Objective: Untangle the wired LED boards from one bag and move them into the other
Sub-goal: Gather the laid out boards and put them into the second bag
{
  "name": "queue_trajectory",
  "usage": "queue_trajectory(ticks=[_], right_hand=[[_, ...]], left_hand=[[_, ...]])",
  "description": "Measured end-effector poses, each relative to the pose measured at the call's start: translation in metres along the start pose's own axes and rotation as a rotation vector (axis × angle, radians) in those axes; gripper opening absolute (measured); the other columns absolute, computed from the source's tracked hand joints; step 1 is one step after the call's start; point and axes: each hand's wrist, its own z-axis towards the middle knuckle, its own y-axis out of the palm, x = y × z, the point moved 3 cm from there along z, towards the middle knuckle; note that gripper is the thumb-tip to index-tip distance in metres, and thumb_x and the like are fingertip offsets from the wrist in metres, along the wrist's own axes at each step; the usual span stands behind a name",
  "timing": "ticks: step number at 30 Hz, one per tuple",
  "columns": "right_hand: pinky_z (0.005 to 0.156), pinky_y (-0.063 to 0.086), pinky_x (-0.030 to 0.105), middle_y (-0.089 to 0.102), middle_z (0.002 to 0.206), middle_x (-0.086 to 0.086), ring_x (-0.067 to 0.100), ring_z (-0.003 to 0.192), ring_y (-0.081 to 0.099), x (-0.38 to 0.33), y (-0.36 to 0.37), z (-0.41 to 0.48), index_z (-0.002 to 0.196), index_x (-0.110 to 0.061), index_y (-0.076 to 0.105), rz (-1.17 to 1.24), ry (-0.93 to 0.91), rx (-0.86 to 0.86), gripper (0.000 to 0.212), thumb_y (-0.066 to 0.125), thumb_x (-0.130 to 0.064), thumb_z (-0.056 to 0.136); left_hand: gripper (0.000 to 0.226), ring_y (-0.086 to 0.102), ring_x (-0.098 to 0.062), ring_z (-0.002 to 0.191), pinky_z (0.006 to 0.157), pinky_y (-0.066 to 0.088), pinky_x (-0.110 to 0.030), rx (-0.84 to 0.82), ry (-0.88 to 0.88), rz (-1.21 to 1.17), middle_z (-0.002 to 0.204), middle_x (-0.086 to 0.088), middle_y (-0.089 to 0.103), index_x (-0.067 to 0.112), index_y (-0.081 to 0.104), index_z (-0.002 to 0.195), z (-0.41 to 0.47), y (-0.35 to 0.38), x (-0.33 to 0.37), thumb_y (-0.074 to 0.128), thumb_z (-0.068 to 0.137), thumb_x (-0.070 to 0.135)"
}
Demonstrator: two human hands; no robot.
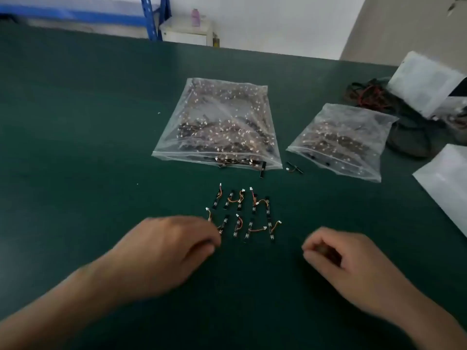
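Now | left hand [171, 248] perhaps pinching board [222, 227] | right hand [336, 258] curled, hold unclear | cables [366, 94] behind smaller bag [341, 137]

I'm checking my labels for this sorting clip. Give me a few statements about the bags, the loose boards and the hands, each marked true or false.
1. The larger bag lies to the right of the smaller bag. False: it lies to its left.
2. Loose LED boards lie in rows on the green table, nearer the person than either bag. True.
3. Both hands are inside the larger bag. False: the left hand and the right hand are over the table, outside both bags.
4. A black board pokes out of the larger bag's mouth. True.
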Motion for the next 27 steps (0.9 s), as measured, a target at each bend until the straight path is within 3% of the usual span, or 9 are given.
queue_trajectory(ticks=[4,7,11,15,21,27], right_hand=[[0.067,0.052,0.027,0.069,0.094,-0.028,0.001,0.08,0.066,0.015,-0.006,0.061,0.095,-0.047,0.069,-0.056,0.009,0.143,0.007,0.063,-0.042,0.095],[0.068,0.057,0.038,0.067,0.09,-0.029,0.004,0.075,0.064,0.022,-0.002,0.089,0.093,-0.043,0.07,-0.084,-0.02,0.188,0.008,0.066,-0.037,0.096],[0.07,0.056,0.036,0.066,0.09,-0.029,0.001,0.076,0.063,0.026,-0.004,0.112,0.091,-0.042,0.07,-0.09,-0.016,0.214,0.007,0.067,-0.037,0.096],[0.067,0.055,0.035,0.066,0.089,-0.029,0.003,0.074,0.063,0.03,-0.001,0.113,0.092,-0.042,0.071,-0.09,-0.016,0.255,0.007,0.067,-0.037,0.095],[0.068,0.055,0.037,0.068,0.089,-0.027,0.007,0.072,0.063,0.031,-0.001,0.111,0.096,-0.042,0.071,-0.034,-0.009,0.276,0.011,0.064,-0.033,0.097],[0.067,0.056,0.04,0.068,0.087,-0.024,0.009,0.067,0.062,0.028,0.0,0.111,0.1,-0.042,0.071,-0.07,0.022,0.292,0.013,0.061,-0.034,0.098]], left_hand=[[0.015,0.054,0.001,0.063,0.056,0.049,-0.03,0.19,-0.294,-0.007,0.079,0.025,0.059,0.043,0.058,0.114,0.049,0.014,-0.041,0.053,0.1,0.04],[0.015,0.053,0.002,0.065,0.056,0.042,-0.028,0.223,-0.364,-0.025,0.075,0.023,0.058,0.039,0.06,0.113,0.056,0.028,-0.058,0.059,0.1,0.032],[0.017,0.056,0.002,0.067,0.056,0.042,-0.026,0.29,-0.399,-0.05,0.075,0.024,0.06,0.04,0.06,0.109,0.052,0.025,-0.078,0.05,0.096,0.037],[0.015,0.056,0.006,0.071,0.062,0.047,-0.029,0.274,-0.458,-0.042,0.078,0.028,0.061,0.041,0.064,0.101,0.049,0.025,-0.094,0.059,0.097,0.027],[0.008,0.049,0.0,0.054,0.052,0.03,-0.02,0.193,-0.504,0.093,0.058,0.015,0.054,0.041,0.054,0.091,0.066,0.031,-0.088,0.06,0.093,0.035],[0.008,0.052,0.0,0.058,0.054,0.031,-0.021,0.142,-0.455,0.046,0.06,0.015,0.056,0.039,0.06,0.093,0.098,0.033,-0.088,0.059,0.097,0.032]])
